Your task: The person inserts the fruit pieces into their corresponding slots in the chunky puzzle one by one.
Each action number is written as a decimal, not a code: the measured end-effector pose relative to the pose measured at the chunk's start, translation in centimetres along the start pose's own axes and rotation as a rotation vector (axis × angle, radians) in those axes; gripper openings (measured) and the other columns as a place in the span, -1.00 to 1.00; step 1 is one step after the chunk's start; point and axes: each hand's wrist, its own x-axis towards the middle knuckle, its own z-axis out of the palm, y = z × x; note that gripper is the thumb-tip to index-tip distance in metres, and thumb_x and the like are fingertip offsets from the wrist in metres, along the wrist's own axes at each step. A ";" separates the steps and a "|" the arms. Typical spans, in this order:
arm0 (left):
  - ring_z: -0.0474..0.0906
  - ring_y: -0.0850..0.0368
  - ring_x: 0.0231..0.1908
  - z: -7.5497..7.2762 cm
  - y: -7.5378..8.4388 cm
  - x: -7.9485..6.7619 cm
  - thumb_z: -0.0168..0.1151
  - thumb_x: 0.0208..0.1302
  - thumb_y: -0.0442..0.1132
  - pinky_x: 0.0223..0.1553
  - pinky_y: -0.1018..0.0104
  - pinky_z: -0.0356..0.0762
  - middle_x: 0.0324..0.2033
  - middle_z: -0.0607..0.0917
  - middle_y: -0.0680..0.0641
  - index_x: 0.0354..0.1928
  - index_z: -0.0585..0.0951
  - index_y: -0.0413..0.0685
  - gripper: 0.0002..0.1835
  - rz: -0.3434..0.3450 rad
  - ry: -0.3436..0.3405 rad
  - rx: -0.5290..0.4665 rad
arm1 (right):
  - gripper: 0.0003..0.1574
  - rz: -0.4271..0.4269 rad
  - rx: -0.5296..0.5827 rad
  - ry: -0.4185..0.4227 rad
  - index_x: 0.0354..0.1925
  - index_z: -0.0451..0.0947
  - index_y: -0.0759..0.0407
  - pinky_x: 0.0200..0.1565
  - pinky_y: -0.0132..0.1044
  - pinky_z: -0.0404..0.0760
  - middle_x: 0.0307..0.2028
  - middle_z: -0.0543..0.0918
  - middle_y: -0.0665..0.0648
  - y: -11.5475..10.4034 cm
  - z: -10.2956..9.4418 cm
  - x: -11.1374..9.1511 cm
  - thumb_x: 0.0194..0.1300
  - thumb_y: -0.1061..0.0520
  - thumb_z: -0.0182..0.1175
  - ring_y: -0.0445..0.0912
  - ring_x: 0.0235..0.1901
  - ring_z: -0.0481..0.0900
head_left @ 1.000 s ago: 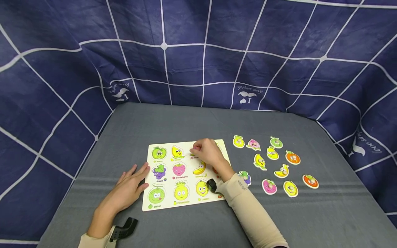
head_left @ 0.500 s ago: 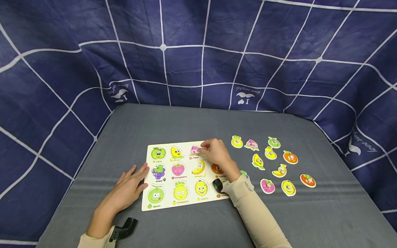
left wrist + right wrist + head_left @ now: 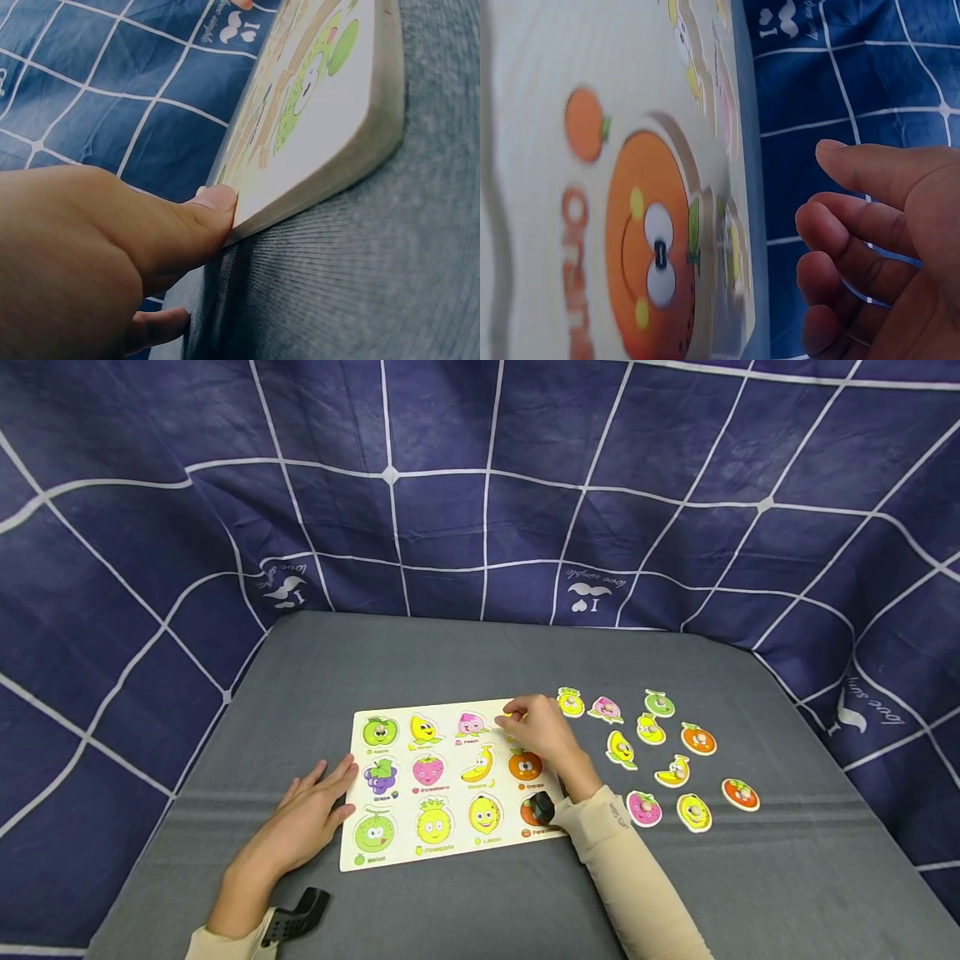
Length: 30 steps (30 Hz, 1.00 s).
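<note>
A pale puzzle board [image 3: 453, 703] with rows of printed fruit lies flat on the grey table. At its left edge my left hand [image 3: 300, 817] rests with spread fingers, and in the left wrist view the thumb [image 3: 214, 201] touches the board's edge. My right hand [image 3: 546, 731] hovers over the board's top right corner, partly hiding the picture there. The right wrist view shows that hand [image 3: 877, 232] with loosely curled fingers and nothing between them. The recessed orange picture [image 3: 649, 240] is close to that camera. Peach [image 3: 472, 724] and apple [image 3: 380, 732] pictures show in the top row.
Several loose knobbed fruit pieces lie right of the board, among them a peach piece [image 3: 606, 710], a banana piece [image 3: 672, 772], a strawberry piece [image 3: 644, 808] and a persimmon piece [image 3: 741, 795]. A blue gridded cloth [image 3: 442, 518] hangs behind and beside the table.
My right hand has moved right across the top row, from over the peach picture to the corner, uncovering the peach. My left hand stays at the board's edge.
</note>
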 end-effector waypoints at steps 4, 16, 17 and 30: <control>0.12 -0.51 0.35 0.0 0.0 0.0 0.27 0.32 -0.32 0.18 -0.54 0.03 0.40 0.32 -0.27 0.38 0.38 -0.32 -0.39 0.000 0.001 -0.001 | -0.77 0.017 -0.014 -0.005 -0.27 0.74 0.24 -0.49 -0.33 0.38 -0.54 0.57 -0.01 0.5 -0.6 -0.3 0.21 0.08 0.41 -0.17 -0.58 0.41; 0.11 -0.51 0.35 0.1 -0.1 0.0 0.28 0.32 -0.30 0.17 -0.54 0.02 0.40 0.32 -0.26 0.38 0.38 -0.30 -0.39 -0.002 -0.008 -0.008 | -0.79 -0.061 -0.018 0.056 -0.28 0.73 0.30 -0.50 -0.34 0.41 -0.53 0.62 0.02 3.2 -2.3 -1.4 0.18 0.15 0.43 -0.18 -0.59 0.42; 0.11 -0.51 0.35 0.1 -0.1 0.0 0.28 0.32 -0.30 0.17 -0.54 0.02 0.40 0.32 -0.26 0.38 0.38 -0.30 -0.39 -0.001 -0.008 -0.007 | -0.80 -0.063 -0.025 0.060 -0.29 0.73 0.29 -0.50 -0.33 0.41 -0.52 0.61 0.02 3.3 -2.5 -1.6 0.18 0.15 0.43 -0.17 -0.59 0.42; 0.12 -0.52 0.35 0.2 -0.2 0.1 0.28 0.31 -0.30 0.17 -0.54 0.02 0.40 0.32 -0.25 0.37 0.39 -0.30 -0.39 0.002 -0.006 -0.007 | -0.78 -0.089 -0.043 0.106 -0.29 0.72 0.32 -0.47 -0.33 0.45 -0.52 0.62 0.02 6.1 -4.4 -2.8 0.13 0.19 0.47 -0.17 -0.55 0.45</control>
